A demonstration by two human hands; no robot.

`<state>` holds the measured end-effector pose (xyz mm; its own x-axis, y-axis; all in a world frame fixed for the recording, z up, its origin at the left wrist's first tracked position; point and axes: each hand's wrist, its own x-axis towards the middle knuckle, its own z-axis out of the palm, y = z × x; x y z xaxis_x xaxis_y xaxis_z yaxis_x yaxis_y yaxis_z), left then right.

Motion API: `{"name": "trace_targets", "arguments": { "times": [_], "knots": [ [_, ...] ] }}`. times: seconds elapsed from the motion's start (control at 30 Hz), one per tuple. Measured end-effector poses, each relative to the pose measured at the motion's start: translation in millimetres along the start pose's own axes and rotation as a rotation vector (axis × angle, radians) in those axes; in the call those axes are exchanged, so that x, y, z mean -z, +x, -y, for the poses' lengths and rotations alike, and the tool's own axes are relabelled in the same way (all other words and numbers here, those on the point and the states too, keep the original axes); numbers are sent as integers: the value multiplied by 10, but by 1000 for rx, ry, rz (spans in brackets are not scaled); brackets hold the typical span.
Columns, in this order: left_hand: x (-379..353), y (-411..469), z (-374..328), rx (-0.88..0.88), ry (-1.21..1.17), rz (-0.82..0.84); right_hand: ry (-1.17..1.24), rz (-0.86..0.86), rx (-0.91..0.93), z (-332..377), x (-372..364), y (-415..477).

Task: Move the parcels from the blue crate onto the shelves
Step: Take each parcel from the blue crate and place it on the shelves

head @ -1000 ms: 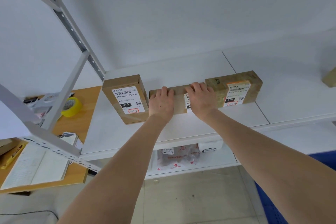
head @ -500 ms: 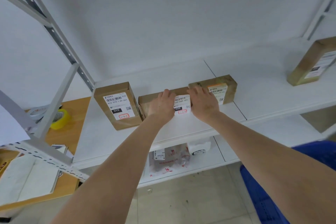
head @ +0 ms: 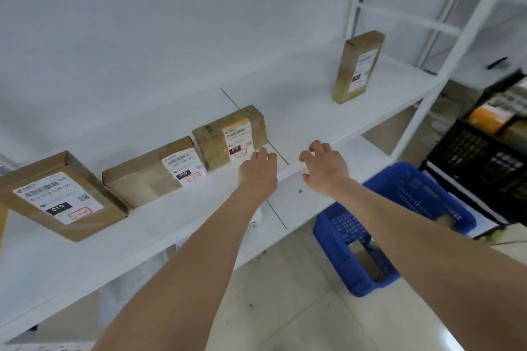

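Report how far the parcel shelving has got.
Done: a row of three parcels and an upright parcel sit on the shelf. In hand: nothing; left hand and right hand are open. Left: whatever the crate holds, too blurred to count.

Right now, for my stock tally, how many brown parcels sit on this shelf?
4. Lying in a row: left parcel, middle parcel, third parcel by the left hand. The upright parcel stands farther right. More may sit out of frame.
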<state>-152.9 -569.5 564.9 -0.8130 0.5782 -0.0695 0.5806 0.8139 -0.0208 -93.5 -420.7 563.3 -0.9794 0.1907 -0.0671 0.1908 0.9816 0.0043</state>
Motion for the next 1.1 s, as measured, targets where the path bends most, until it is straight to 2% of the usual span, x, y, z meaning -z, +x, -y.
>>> {"name": "trace_targets", "arguments": {
  "times": [0.2,0.57,0.8,1.1],
  "knots": [
    [-314,257,-1040,-47,-27,110,29,83,-52,-996,-419,-261],
    [-934,800,-3150,-13,-188,263,89,225,-111,-3215,-1079,-599],
    [-1457,1456,-3799,-10,-182,305,76,328,-69,-3924,-1642,-219],
    [-2602,2568,-4531,61,-254,498,92,520,-69,-4945,-2726,548]
  ]
}}
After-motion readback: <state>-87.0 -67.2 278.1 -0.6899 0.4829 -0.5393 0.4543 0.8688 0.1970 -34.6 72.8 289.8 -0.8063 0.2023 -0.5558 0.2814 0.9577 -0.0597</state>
